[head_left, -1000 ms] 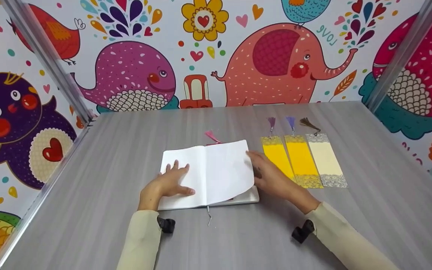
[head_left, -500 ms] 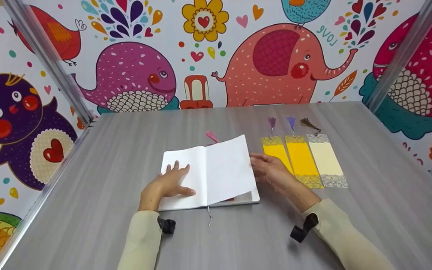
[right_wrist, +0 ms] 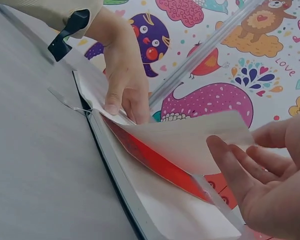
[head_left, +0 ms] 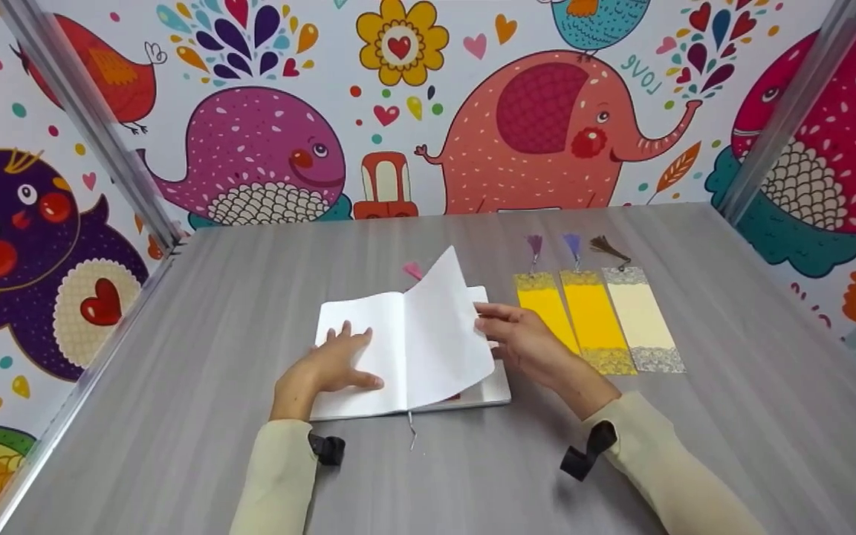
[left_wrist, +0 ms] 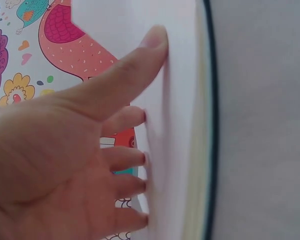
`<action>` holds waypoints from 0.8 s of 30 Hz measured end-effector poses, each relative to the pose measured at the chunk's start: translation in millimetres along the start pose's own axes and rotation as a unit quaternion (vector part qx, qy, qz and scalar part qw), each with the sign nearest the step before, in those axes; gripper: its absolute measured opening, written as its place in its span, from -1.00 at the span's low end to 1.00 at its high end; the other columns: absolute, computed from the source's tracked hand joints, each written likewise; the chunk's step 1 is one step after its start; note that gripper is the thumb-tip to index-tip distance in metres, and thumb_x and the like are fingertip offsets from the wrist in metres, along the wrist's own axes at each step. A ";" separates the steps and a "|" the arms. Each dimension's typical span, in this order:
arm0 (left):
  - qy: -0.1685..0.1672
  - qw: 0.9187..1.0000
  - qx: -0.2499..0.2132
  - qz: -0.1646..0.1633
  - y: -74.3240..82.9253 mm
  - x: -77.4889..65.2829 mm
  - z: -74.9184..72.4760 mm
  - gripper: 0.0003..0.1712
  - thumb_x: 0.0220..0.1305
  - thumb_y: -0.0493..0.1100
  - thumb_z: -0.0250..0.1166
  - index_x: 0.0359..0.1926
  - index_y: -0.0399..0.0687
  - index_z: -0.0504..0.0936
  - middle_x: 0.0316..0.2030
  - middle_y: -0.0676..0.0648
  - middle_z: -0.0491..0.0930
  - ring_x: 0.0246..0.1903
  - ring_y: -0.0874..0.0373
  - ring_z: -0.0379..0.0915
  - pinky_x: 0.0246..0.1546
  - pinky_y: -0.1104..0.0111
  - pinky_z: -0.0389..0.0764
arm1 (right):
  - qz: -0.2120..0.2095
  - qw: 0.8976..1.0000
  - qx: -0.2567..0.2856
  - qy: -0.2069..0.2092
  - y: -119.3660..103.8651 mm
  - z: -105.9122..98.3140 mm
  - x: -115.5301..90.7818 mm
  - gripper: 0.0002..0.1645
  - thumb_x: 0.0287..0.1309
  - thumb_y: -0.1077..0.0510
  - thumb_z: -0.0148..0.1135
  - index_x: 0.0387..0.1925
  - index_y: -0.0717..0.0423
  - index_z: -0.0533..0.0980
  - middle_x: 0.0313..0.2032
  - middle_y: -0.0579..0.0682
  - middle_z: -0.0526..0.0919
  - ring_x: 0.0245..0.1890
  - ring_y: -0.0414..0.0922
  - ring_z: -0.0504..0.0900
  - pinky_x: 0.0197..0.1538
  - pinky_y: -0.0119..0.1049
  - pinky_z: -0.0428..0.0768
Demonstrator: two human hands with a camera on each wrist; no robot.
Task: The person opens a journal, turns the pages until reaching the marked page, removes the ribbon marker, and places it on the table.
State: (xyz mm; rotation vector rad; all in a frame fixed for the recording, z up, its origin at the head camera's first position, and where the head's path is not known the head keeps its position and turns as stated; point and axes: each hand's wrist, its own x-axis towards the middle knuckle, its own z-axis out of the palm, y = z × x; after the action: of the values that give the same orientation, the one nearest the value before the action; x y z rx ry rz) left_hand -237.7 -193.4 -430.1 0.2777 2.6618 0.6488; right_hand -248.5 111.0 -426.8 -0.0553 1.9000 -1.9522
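Observation:
An open notebook (head_left: 357,319) with blank white pages lies on the table. My left hand (head_left: 333,362) rests on its left page, fingers and thumb spread. My right hand (head_left: 536,345) holds the outer edge of the raised right-hand page (head_left: 443,334), which bends up towards the left. In the right wrist view, the thumb is on the near side of this page (right_wrist: 190,142), with the fingers near its edge. Beneath the page lies a red bookmark (right_wrist: 162,162), mostly hidden from above. Its pink tassel (head_left: 412,270) sticks out past the notebook's far edge.
Right of the notebook lie two yellow bookmarks (head_left: 547,312) (head_left: 597,319) and a cream bookmark (head_left: 643,319), all tasselled. A thin ribbon (head_left: 412,431) hangs from the notebook's near edge. Cartoon-printed panels (head_left: 264,148) with metal posts (head_left: 86,119) border the table.
The right page has risen and swung leftwards, its far corner higher, uncovering the page below. My right hand has followed its edge slightly left. My left hand stays in place.

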 end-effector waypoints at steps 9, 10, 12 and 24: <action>0.010 1.000 -0.007 0.011 -0.4 -1.7 -2.3 0.04 0.17 0.02 0.47 0.52 -0.26 0.16 0.53 -0.50 -0.13 0.52 -0.48 -0.28 0.49 -0.28 -0.10 | -0.061 0.991 -0.039 -0.112 1.2 21.8 1.9 -0.31 0.46 -0.14 0.05 0.44 0.15 0.32 0.38 0.18 0.44 0.33 0.09 0.50 0.21 -0.15 0.64; 0.015 1.000 -0.013 0.012 -1.3 -1.7 -2.7 0.02 0.17 0.00 0.48 0.50 -0.28 0.19 0.52 -0.50 -0.10 0.53 -0.46 -0.24 0.51 -0.25 -0.08 | -0.065 0.989 -0.058 -0.117 1.9 24.5 1.7 -0.32 0.46 -0.14 0.04 0.44 0.13 0.33 0.39 0.17 0.43 0.35 0.10 0.48 0.22 -0.14 0.64; 0.031 0.999 -0.023 0.013 -2.9 -1.9 -3.9 -0.05 0.17 -0.05 0.48 0.46 -0.30 0.27 0.51 -0.48 0.02 0.52 -0.40 -0.10 0.52 -0.17 0.01 | -0.073 0.985 -0.098 -0.122 3.0 30.1 0.6 -0.35 0.46 -0.13 0.05 0.43 0.08 0.35 0.39 0.14 0.44 0.36 0.11 0.46 0.25 -0.10 0.61; 0.136 0.986 -0.090 0.026 -13.8 -1.2 -15.0 -0.39 0.54 0.02 0.05 0.37 -0.34 0.40 0.38 -0.40 0.36 0.43 -0.32 0.22 0.46 -0.11 0.22 | -0.175 0.905 -0.372 -0.110 5.3 57.5 -5.8 -0.38 0.41 0.03 0.17 0.44 -0.04 0.36 0.40 0.04 0.44 0.37 0.07 0.42 0.45 0.09 0.37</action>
State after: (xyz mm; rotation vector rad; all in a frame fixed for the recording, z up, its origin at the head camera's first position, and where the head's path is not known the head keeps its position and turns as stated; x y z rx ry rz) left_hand -244.2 -211.8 -424.0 0.2222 2.8336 1.0024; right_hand -224.0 58.4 -426.6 -0.8448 2.4725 -1.2033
